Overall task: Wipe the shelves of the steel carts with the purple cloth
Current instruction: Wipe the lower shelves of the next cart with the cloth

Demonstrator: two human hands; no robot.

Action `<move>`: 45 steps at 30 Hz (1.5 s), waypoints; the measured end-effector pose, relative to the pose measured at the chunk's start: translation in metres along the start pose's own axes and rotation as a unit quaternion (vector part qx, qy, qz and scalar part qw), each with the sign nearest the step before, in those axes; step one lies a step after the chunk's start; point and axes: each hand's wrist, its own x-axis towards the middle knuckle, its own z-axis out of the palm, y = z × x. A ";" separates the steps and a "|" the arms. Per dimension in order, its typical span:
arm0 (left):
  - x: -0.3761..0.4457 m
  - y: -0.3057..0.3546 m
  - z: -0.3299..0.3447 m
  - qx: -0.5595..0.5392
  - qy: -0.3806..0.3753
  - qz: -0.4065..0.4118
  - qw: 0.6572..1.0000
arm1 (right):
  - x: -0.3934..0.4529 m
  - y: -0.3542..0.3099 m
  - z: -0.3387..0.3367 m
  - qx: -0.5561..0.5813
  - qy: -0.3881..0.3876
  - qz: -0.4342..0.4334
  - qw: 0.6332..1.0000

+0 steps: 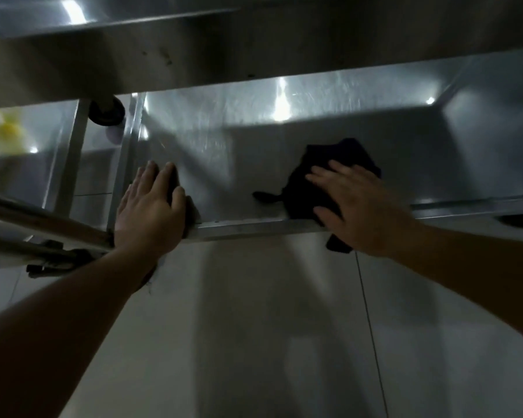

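1. Dim room, pale tiled floor (254, 327) below, light glare on steel.
2. Low steel shelf (284, 152) of a cart in view, raised rim along the front edge (248, 227); upper shelf (194, 55) overhangs it at the top of the frame.
3. Second cart's shelf (12, 164) just beside, on the left, with something blurred and yellow-white (6, 134) on it; too smeared to identify.
4. Black caster wheel (106, 111) near the far left corner, between the two carts' uprights.
5. Cloth (329, 164) reads near-black in this light, bunched on the shelf right of centre; one corner hangs over the front rim, a thin tail sticks out to the left.
6. Right hand (357, 206) flat on top of the cloth, fingers straight and slightly spread, pressing down, not curled round it.
7. Left hand (150, 212) at the shelf's front left corner, palm over the rim, fingers straight and together, resting on the shelf surface, nothing held.
8. Hands well apart; bare shelf between them.
9. Metal bars and a dark fitting (52, 260) at lower left, under the left forearm; blurred.
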 end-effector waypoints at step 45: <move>-0.102 0.139 -0.046 0.046 -0.135 0.084 0.986 | -0.022 -0.044 -0.061 -0.143 -0.150 0.085 0.975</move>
